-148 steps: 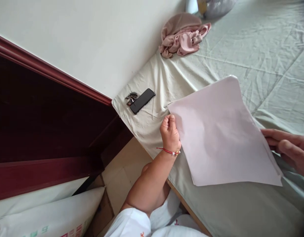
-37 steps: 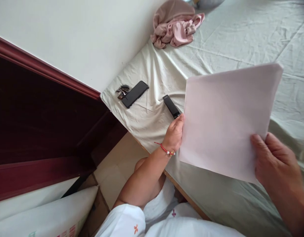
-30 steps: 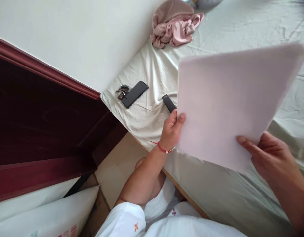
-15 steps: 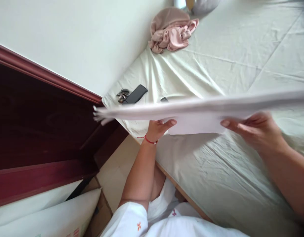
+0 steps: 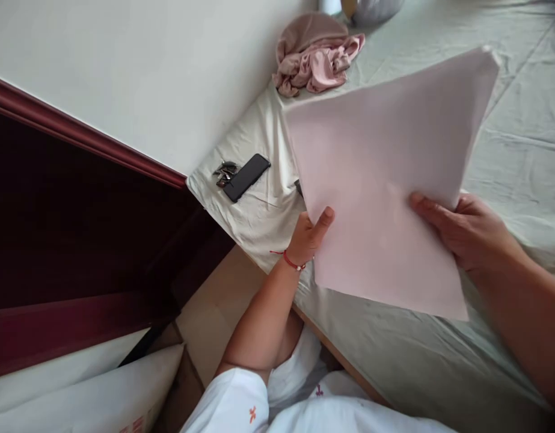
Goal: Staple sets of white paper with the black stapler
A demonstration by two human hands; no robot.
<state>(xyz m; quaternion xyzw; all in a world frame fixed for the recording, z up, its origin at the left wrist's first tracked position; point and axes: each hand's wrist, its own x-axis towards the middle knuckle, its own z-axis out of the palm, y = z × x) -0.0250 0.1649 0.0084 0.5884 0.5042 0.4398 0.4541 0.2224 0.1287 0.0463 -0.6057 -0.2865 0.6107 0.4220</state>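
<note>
A stack of blank white paper [image 5: 376, 162] is held up over the pale sheet, its broad face towards me. My left hand [image 5: 309, 234], with a red string bracelet at the wrist, grips its left edge, thumb on the front. On the right edge, my right hand [image 5: 462, 225] has its thumb pressed on the front too. The other fingers of both hands are mostly behind the paper. Part of a small dark object [image 5: 298, 187] shows beside the left edge; the rest is covered.
A black phone [image 5: 247, 178] and a bunch of keys [image 5: 225, 172] lie on the pale bedsheet [image 5: 263, 210] near the wall. Crumpled pink cloth [image 5: 317, 57] sits farther back. Dark red wooden furniture [image 5: 79, 240] stands at left, with white sacks [image 5: 101, 385] below it.
The paper was seen nearly edge-on, blurred, its far part folded or bent across the view; now its face is tilted up towards me. My left hand has moved slightly right.
</note>
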